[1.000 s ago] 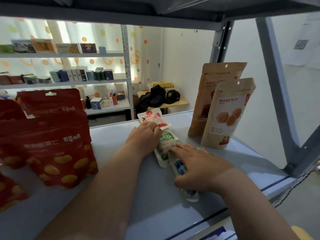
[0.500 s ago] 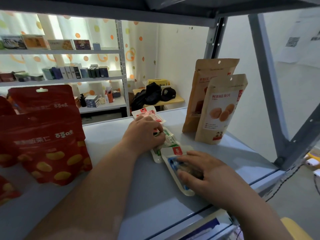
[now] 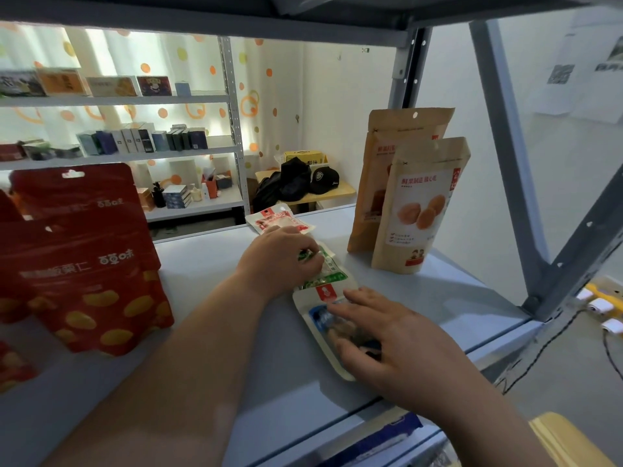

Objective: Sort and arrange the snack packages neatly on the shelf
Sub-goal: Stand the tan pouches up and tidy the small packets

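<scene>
Left hand [image 3: 279, 261]: gripped green plastic packet [image 3: 332, 276].
Right hand [image 3: 387, 338]: lay flat on blue-and-white plastic packet [image 3: 320, 320] by grey shelf's [image 3: 455, 298] edge.

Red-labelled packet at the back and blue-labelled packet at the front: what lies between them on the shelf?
The green-labelled packet lies there, with the fingers of the left hand curled on it, as the head view shows.

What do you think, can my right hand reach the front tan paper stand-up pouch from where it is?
Probably yes. The right hand rests flat on the blue-and-white flat packet, and the front tan paper stand-up pouch stands just beyond it, with only bare grey shelf between.
</scene>
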`<state>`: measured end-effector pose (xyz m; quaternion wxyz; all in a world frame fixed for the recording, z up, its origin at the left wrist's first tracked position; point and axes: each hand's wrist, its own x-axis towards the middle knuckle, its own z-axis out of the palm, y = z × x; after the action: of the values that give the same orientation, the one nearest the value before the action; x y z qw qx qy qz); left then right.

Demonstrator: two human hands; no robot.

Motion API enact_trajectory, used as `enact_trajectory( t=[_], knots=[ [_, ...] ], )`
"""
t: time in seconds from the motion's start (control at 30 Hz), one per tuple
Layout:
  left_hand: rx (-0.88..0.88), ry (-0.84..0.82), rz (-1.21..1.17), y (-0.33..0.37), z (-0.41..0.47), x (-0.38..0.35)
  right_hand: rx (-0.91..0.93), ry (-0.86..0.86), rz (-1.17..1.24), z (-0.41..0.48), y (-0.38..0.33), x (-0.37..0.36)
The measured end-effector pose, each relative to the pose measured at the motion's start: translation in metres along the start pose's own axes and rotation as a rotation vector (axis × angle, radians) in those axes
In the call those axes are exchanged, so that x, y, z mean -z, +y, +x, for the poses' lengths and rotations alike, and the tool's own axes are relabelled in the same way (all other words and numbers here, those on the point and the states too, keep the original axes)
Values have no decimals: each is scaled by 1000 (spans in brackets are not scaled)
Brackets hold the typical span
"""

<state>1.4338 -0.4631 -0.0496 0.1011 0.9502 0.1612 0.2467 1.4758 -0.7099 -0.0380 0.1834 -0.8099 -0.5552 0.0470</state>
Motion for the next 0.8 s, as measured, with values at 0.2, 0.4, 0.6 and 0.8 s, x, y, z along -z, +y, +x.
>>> enact_trajectory(
  t=[0.2,0.4,0.6,0.8],
  knots=[
    [67,63,76,-5,4,-2,-9,17,-23,-2,2,-4],
    [202,-202,53,-12,7,-3,-10,31,-29,-2,0,-5],
    [214,-178,28,-11,2,0,-2,31,-49,0,-2,-5],
    [235,-167,-23,-14,4,-4,-5,35,-41,-1,-2,-6]
  ],
)
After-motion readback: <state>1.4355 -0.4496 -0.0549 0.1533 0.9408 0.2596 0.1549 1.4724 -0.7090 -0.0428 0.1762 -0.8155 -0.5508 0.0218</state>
